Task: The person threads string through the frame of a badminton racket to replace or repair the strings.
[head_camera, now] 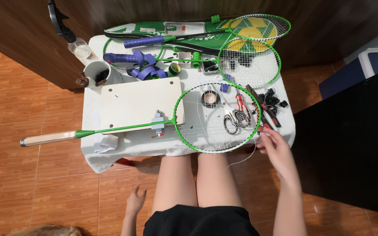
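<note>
Looking down from the head camera, I see my right hand [273, 146] at the near right corner of the white-covered table [110, 155], fingers pinched on a thin white string [246, 159] that trails off the rim of the green racket [217, 117] and loops down toward my knee. That racket lies flat in front of me, its head partly strung, its shaft running left across a white board [132, 102] through a small grey clamp [158, 122], and its bare wooden handle [49, 138] sticking out past the table's left edge. Under the strings I see scissors [232, 120] and a roll of tape [209, 98]; red-handled pliers [259, 107] lie just beside the rim. My left hand [135, 202] hangs low beside my thigh, fingers loosely spread, holding nothing. More rackets [250, 52] lie at the far side.
</note>
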